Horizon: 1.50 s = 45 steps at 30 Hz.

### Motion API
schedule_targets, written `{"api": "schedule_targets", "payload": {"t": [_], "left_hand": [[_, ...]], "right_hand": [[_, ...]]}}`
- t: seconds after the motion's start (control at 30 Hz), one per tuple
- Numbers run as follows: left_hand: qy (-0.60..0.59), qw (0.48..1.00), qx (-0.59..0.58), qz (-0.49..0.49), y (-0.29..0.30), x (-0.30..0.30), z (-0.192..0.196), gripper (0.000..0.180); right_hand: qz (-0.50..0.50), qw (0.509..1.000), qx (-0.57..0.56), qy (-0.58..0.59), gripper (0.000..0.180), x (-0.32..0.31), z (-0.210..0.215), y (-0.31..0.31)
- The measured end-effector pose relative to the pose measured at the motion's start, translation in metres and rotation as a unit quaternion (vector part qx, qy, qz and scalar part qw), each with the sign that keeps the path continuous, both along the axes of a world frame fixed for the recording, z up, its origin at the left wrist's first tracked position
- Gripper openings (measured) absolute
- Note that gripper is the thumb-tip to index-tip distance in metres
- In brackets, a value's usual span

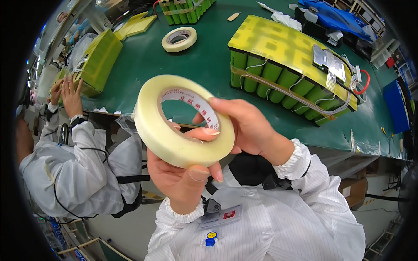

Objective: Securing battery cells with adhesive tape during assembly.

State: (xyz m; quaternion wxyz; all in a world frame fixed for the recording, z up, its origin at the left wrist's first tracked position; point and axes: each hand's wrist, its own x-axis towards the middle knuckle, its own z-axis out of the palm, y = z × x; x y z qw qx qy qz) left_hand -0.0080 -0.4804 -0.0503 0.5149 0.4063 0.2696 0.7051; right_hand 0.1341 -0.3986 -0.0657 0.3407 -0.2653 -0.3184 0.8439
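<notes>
Presently, a tape roll (174, 147) held up by the near edge of a green table (135, 69), grasped from below by the left hand (180, 182), clasped on its right side by the right hand (253, 126).

Noted: red characters, legible, on the white inner core (188, 96) of the tape roll (167, 143), mid-frame. From here, marks on the second roll (186, 45), upper centre, and badge (220, 217), lower centre, are too small to read.
</notes>
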Motion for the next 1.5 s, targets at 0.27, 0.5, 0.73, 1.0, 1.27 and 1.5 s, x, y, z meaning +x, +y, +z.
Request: {"api": "schedule_targets", "payload": {"t": [0.27,0.5,0.73,1.0,1.27,1.5], "left_hand": [[0.078,0.995,0.033,-0.045,-0.006,0.002,-0.003,0.070],[0.078,0.991,0.056,-0.095,-0.008,0.008,0.000,0.063],[0.116,0.980,0.005,-0.159,-0.010,-0.009,-0.002,0.063],[0.230,0.965,0.018,-0.126,-0.011,-0.003,-0.002,0.074],[0.148,0.962,0.044,-0.224,-0.001,-0.019,-0.018,0.066],[0.148,0.935,0.163,-0.279,0.011,-0.024,-0.032,0.062]], "right_hand": [[0.044,0.999,0.021,0.023,0.047,-0.005,-0.019,-0.003],[-0.031,0.999,0.006,0.026,0.046,-0.006,-0.008,-0.004],[-0.115,0.984,0.122,0.053,0.039,0.008,-0.006,0.004],[-0.097,0.977,0.174,0.070,0.034,0.009,-0.011,0.006],[-0.170,0.962,0.212,-0.004,0.033,0.013,0.016,-0.006],[-0.188,0.938,0.290,-0.002,0.035,0.022,0.023,-0.017]]}}
